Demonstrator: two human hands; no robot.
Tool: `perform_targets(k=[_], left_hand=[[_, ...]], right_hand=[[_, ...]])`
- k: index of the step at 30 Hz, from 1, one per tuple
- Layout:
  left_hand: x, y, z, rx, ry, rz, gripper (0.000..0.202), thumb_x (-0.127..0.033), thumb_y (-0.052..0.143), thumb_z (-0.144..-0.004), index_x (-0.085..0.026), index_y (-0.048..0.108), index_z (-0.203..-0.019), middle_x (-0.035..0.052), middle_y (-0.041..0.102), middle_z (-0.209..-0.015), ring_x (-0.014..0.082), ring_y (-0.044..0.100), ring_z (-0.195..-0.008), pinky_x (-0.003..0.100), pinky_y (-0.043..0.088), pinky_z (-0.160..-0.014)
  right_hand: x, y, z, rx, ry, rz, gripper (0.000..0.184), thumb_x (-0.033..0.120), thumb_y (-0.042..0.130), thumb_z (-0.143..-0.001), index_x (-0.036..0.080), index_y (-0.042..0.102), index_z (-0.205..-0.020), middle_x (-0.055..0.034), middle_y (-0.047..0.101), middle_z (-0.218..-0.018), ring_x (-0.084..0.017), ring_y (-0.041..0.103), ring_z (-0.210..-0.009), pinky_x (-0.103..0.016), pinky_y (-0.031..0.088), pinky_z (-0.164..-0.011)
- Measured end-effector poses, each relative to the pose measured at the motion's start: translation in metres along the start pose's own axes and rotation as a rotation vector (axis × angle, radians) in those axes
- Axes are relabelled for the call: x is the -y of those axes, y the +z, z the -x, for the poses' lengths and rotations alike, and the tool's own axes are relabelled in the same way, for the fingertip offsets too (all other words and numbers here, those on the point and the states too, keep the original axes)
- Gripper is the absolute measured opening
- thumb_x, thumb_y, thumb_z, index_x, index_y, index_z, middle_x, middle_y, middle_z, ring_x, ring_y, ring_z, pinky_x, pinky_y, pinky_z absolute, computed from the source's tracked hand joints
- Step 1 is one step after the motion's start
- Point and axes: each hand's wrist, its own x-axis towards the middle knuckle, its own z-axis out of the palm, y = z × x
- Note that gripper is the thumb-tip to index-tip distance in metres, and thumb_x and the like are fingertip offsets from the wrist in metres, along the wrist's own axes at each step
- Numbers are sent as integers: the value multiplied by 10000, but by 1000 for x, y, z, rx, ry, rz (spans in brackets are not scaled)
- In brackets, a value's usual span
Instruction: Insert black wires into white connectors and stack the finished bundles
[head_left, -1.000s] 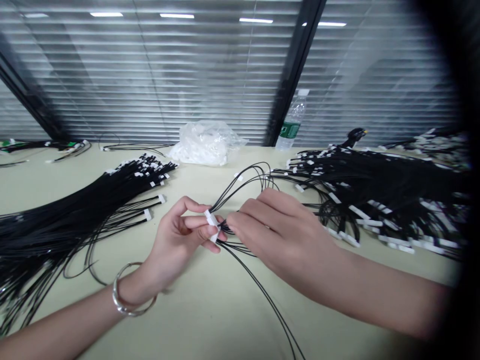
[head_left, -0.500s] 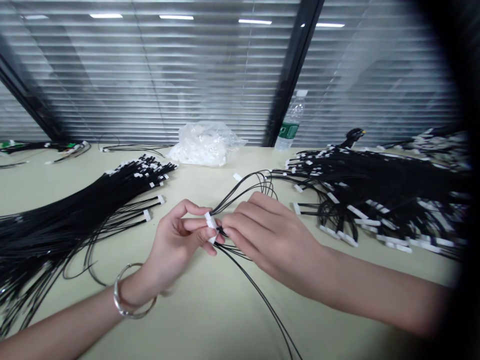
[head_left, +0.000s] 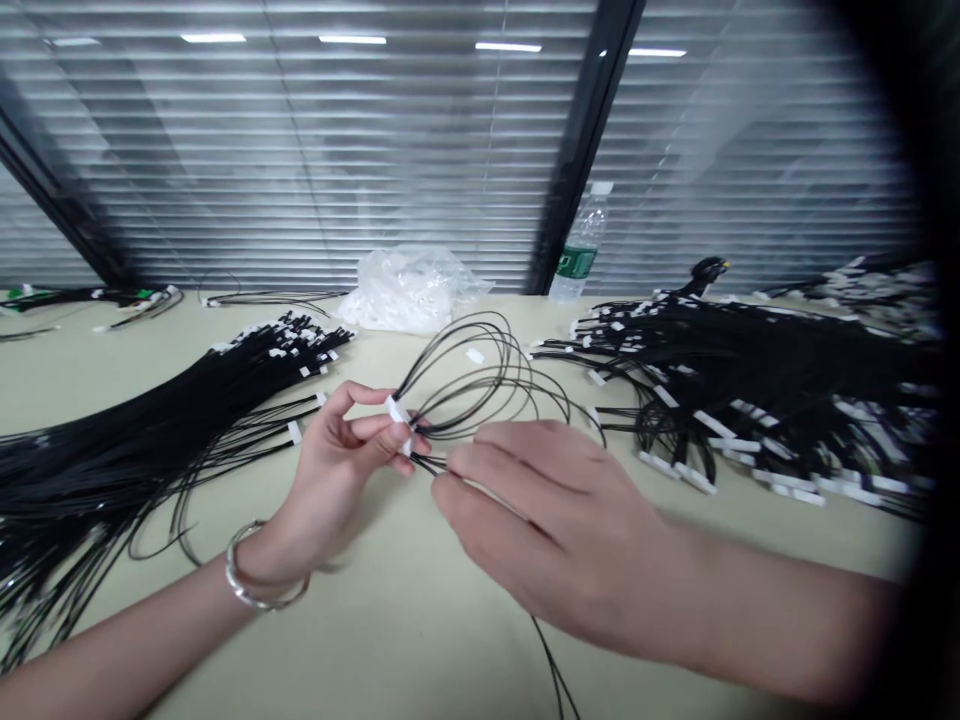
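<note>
My left hand (head_left: 341, 465), with a silver bangle (head_left: 259, 580) on its wrist, pinches a small white connector (head_left: 397, 415) between thumb and fingers. Several thin black wires (head_left: 480, 385) run out of the connector and loop up over the table. Just to the right and nearer to me is my right hand (head_left: 547, 520), its fingertips closed on these wires right by the connector. One wire trails down towards me past the right hand.
A big bundle of black wires with white connectors (head_left: 150, 420) lies on the left of the pale green table (head_left: 420, 620). A larger tangled heap (head_left: 750, 390) fills the right. At the back stand a clear plastic bag (head_left: 409, 285) and a water bottle (head_left: 581, 245).
Both hands have lifted slightly and moved left. The wire loops now stand higher and wider. My right hand has drawn back towards me along the wires.
</note>
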Motion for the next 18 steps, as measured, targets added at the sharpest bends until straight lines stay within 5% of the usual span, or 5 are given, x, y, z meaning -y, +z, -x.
perform_targets(k=[4,13,18], left_hand=[[-4,-2,-3,-39,6,-19,244,-126,645,-736,-210,462,-874,-10,691,-649,102,605,-557,186,475,-528],[1,-2,0,-6,5,-33,263,-138,655,-728,-213,471,-900,3,693,-643,126,614,-571,211,460,-521],[2,-3,-1,-5,9,-39,258,-134,646,-738,-211,463,-902,11,701,-664,127,616,-589,215,466,-529]], right_hand=[[1,11,4,275,55,-44,114,170,475,-824,160,543,-732,-18,522,-697,-169,450,-702,-345,366,-675],[-8,21,4,341,141,-129,118,105,460,-813,158,523,-728,-3,534,-698,-138,467,-683,-320,347,-805],[-8,16,0,342,335,-197,134,131,384,-858,163,453,-748,0,509,-671,-135,480,-652,-276,357,-627]])
